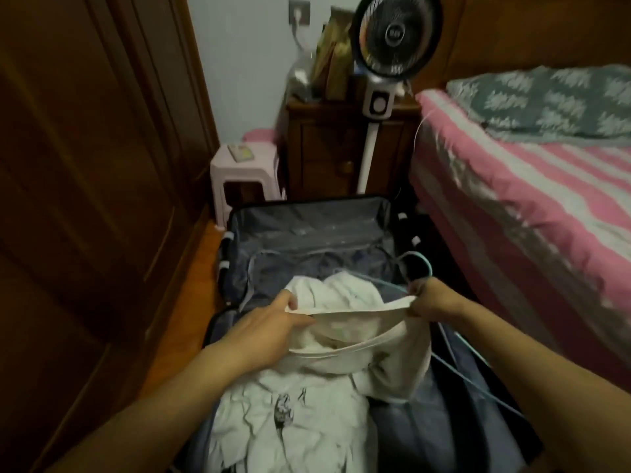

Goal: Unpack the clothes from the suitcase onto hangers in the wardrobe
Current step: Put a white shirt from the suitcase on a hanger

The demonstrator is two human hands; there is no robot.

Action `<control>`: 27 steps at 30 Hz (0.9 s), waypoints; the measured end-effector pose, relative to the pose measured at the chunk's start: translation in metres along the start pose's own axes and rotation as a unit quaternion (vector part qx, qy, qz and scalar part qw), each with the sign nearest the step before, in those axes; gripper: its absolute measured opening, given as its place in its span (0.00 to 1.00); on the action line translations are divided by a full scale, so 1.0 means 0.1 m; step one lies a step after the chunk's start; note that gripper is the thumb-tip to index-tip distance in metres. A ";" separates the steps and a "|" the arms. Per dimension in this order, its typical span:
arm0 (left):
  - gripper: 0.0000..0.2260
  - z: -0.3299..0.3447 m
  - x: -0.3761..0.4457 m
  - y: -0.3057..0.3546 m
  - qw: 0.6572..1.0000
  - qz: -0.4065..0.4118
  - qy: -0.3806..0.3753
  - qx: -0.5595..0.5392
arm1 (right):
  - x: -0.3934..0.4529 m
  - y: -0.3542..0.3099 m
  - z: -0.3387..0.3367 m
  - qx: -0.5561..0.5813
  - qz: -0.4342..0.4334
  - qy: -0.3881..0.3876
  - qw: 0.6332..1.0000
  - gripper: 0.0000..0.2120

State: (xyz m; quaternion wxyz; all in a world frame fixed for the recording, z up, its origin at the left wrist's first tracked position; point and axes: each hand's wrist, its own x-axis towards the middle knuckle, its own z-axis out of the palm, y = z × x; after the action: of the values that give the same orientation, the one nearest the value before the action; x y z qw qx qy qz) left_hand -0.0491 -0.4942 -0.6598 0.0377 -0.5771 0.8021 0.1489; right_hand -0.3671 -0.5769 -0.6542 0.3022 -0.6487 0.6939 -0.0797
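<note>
An open dark suitcase (pixel 307 220) with grey lining lies on the floor in front of me. A white T-shirt (pixel 386 356) with a dark print hangs over it, its hem stretched open between my hands. My left hand (pixel 273 322) pinches the left side of the hem. My right hand (pixel 430 298) grips the right side of the hem together with a light blue hanger (pixel 418 261), whose hook sticks up behind my fist. More white cloth (pixel 341 288) lies bunched in the suitcase beyond the shirt. The wooden wardrobe (pixel 85 165) stands at my left, doors closed.
A bed with a pink striped sheet (pixel 546 199) runs along the right. Behind the suitcase stand a pink plastic stool (pixel 239 169), a wooden nightstand (pixel 341 148) and a standing fan (pixel 392 35). More light blue hanger wires (pixel 471 373) lie at the suitcase's right side.
</note>
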 end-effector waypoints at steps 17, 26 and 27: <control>0.29 0.26 0.33 -0.09 0.986 -0.031 0.054 -0.156 | 0.28 0.19 0.04 0.070 0.006 -0.029 0.997 0.05; 0.29 0.29 0.48 -0.31 0.945 -0.166 -0.014 -0.283 | 0.09 0.05 -0.06 0.076 -0.111 0.099 0.986 0.17; 0.26 0.31 0.51 -0.34 0.944 -0.180 -0.020 -0.274 | 0.01 -0.04 -0.08 0.078 -0.129 0.095 0.984 0.14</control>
State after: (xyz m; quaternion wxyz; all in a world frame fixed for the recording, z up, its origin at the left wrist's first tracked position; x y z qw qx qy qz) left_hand -0.0373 -0.5416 -0.7082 -0.0800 -0.6966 0.6122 0.3655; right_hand -0.3676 -0.5804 -0.6463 0.2723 -0.6964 0.6218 -0.2329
